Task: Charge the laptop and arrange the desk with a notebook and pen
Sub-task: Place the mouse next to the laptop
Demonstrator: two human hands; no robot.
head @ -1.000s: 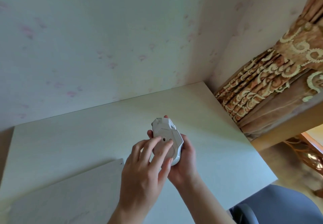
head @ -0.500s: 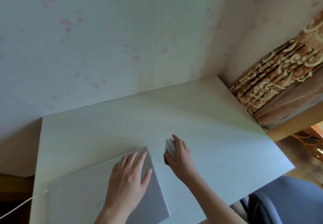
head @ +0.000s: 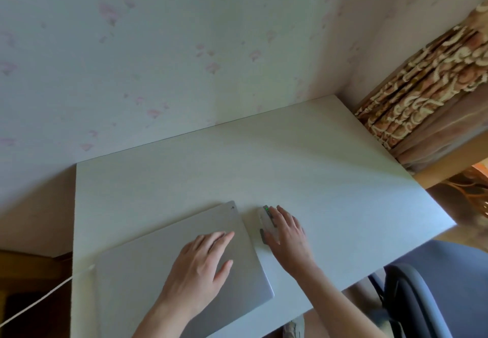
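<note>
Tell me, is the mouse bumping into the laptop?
Apart. The head view shows a strip of bare desk between the mouse and the laptop.

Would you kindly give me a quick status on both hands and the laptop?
Left hand flat on closed laptop. Right hand on mouse beside it, green light on. White cable at laptop's left edge. No notebook or pen in view.

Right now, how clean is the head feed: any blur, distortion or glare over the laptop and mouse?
Head view: wide-angle bending bows the desk edges and wall corner; soft daylight from the curtain side, no glare on the closed laptop; faint shadows beside both hands; the mouse under the right hand is slightly soft, its green light still legible; the left hand is sharp enough.
</note>
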